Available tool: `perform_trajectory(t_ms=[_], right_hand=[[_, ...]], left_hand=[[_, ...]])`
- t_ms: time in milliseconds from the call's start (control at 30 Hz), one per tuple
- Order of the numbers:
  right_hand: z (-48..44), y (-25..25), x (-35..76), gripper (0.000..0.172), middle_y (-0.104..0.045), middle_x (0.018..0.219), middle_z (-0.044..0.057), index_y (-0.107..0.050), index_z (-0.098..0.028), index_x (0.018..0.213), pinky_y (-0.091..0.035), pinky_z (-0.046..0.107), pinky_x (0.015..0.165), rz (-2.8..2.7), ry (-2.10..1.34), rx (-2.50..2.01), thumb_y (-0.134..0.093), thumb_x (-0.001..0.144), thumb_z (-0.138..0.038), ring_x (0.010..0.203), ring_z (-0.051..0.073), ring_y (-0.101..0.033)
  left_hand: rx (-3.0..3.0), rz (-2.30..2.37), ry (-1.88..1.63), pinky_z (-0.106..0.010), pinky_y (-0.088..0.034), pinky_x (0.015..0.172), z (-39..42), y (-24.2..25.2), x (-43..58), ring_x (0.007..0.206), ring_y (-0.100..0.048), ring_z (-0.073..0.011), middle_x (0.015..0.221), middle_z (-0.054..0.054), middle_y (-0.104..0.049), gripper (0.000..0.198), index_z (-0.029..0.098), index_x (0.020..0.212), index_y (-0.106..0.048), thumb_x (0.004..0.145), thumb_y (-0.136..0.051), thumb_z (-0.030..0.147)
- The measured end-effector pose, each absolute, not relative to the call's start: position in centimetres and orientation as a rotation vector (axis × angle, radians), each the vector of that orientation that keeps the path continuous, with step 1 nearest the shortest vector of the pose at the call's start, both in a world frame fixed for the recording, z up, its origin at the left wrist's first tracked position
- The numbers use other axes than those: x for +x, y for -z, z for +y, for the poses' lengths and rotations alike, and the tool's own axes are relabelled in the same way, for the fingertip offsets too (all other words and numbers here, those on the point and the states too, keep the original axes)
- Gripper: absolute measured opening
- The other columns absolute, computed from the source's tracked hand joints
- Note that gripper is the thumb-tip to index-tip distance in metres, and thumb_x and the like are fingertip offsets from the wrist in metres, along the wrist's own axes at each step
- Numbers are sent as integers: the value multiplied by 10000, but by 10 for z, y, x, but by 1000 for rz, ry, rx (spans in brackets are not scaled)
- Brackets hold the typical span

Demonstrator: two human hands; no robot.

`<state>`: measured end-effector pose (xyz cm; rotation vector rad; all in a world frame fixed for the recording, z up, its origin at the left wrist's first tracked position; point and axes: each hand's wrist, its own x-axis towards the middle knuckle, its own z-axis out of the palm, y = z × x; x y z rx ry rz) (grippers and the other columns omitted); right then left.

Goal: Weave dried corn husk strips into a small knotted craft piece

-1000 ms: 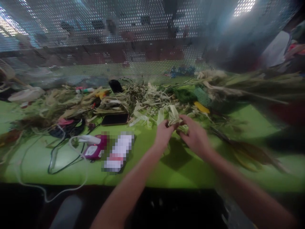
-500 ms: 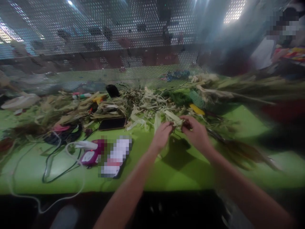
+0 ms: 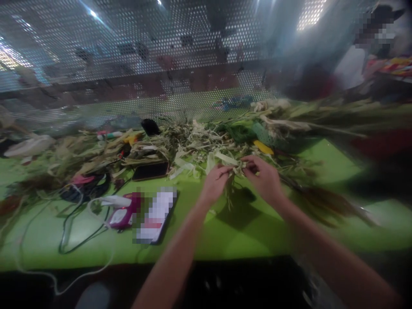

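- Bare green tabletop point(image 3: 244, 234) is lying open along the front.
- Phones point(image 3: 156, 214) and cables point(image 3: 66, 231) are crowding the left.
- Husk heap point(image 3: 193, 143) is walling the back — husk bundle point(image 3: 230, 174) hanging just before it.

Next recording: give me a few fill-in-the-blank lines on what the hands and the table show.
1. The left hand and right hand pinch pale leaf strips over a table whose top is ____.
2. The dark phone lies flat to the ____ of the left hand.
3. The screen behind the plant heap is full of small round ____.

Missing words: green; left; holes.
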<state>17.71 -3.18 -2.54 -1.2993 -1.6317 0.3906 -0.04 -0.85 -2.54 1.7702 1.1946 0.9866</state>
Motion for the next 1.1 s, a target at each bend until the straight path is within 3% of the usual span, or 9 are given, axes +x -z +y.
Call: perform_trajectory(t_ms=[233, 367, 467, 567, 700, 967, 1100], right_hand=[[-36, 19, 176, 79, -604, 769, 7, -565, -203, 846, -436, 258, 622, -1577, -479, -1285, -610, 835, -267, 693, 155, -553], [-38, 14, 175, 225, -602, 761, 15, -595, -199, 823, -404, 267, 587, -1641, -578, -1317, -591, 890, -413, 679, 161, -535], [-36, 15, 172, 323, -605, 763, 24, -590, -189, 768, -409, 275, 578, -1657, -622, -1344, -710, 785, -488, 668, 165, -536], [-33, 19, 169, 352, -599, 718, 16, -598, -183, 751, -417, 283, 575, -1529, -794, -1357, -780, 689, -478, 645, 168, -539], [-32, 21, 167, 306, -650, 763, 22, -664, -172, 819, -447, 291, 631, -1274, -1054, -1237, -766, 672, -421, 675, 166, -570], [-30, 17, 169, 208, -627, 711, 2, -673, -187, 735, -439, 273, 629, -1070, -1026, -1164, -762, 610, -328, 656, 143, -522], [-28, 20, 172, 175, -624, 704, -2, -670, -193, 744, -435, 271, 617, -1060, -967, -1148, -729, 624, -306, 641, 140, -514]], left_hand=[[1522, 1164, -1062, -289, -459, 867, -10, 27, -1, 913, -595, -164, 973, -34, -671, 356, 234, 991, -764, 796, -481, 143], [1331, 1103, -1091, -266, -478, 816, -9, 32, -2, 904, -609, -155, 1032, -26, -711, 335, 238, 1035, -750, 796, -520, 189], [1307, 1054, -1114, -261, -483, 834, -10, 34, 1, 941, -613, -155, 1083, -30, -708, 333, 233, 1046, -747, 796, -529, 198], [1324, 1018, -1088, -269, -483, 860, -13, 33, 5, 977, -611, -164, 1125, -44, -698, 345, 217, 1065, -741, 801, -521, 189], [1454, 992, -1014, -312, -460, 945, -14, 28, 5, 1040, -597, -186, 1217, -72, -667, 398, 189, 1187, -690, 839, -497, 195], [1918, 1064, -899, -381, -394, 1074, -12, 29, 2, 1197, -551, -228, 1326, -72, -616, 498, 217, 1331, -587, 865, -425, 142], [2046, 1194, -738, -427, -431, 1018, -12, 26, 4, 1111, -567, -257, 1180, -118, -648, 477, 164, 1284, -606, 850, -411, 127]])
